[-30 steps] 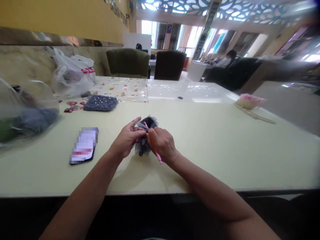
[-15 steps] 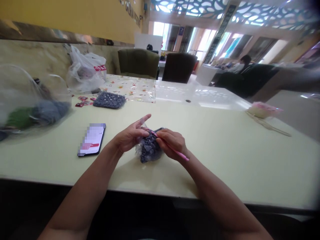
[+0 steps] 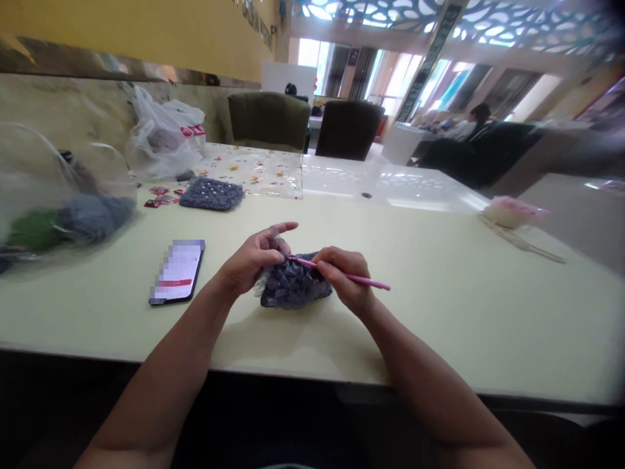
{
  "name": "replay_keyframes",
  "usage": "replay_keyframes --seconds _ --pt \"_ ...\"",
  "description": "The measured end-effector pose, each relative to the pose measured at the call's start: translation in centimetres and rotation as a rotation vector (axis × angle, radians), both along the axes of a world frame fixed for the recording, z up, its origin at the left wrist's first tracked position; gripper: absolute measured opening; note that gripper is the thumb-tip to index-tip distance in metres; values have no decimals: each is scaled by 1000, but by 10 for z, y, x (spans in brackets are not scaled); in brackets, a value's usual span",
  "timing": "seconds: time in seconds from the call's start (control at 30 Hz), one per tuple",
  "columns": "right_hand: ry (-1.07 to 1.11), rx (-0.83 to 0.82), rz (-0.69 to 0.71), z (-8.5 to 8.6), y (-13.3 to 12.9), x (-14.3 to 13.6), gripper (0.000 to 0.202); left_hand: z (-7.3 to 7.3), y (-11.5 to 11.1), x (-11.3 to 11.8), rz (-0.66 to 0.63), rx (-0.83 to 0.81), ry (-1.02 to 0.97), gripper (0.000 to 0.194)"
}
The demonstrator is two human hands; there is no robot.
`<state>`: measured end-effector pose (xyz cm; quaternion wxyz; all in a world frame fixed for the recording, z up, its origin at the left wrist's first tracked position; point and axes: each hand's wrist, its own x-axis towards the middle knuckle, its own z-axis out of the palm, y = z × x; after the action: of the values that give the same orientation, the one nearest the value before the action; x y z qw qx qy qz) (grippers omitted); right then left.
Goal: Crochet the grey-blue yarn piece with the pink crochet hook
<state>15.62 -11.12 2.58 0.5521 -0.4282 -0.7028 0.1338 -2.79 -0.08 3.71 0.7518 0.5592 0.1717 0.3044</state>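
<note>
A grey crocheted piece (image 3: 295,286) hangs between my hands just above the table. My left hand (image 3: 256,259) pinches its upper left edge between thumb and fingers, with the index finger stretched out to the right. Held like a pen in my right hand (image 3: 347,273) is a pink crochet hook (image 3: 368,281). Its tip reaches left to the top edge of the crocheted piece, close to my left thumb. Thin, fuzzy strands show at the left side of the piece. Where the working yarn runs is too fine to make out.
On the pale table (image 3: 439,312) lies a phone (image 3: 178,272) left of my hands. Behind it are another grey crocheted piece (image 3: 212,194) and small red packets (image 3: 161,197). Plastic bags (image 3: 97,215) stand at left, one containing yarn. A pink-white bundle (image 3: 512,212) with cord lies at right.
The hook has swung from steeply slanted to nearly level, its handle end further right. The crocheted piece has turned and spreads wider. My left index finger points more to the right.
</note>
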Motion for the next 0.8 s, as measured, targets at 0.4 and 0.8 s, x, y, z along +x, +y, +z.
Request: replay_keyframes --seconds 0.4,0.8 --pt "13 15 -136 -8 6 -12 13 -12 -13 15 -8 -54 -51 67" --pt "-704 327 -581 -17 13 -15 24 -14 -34 31 268 -60 -47 76"
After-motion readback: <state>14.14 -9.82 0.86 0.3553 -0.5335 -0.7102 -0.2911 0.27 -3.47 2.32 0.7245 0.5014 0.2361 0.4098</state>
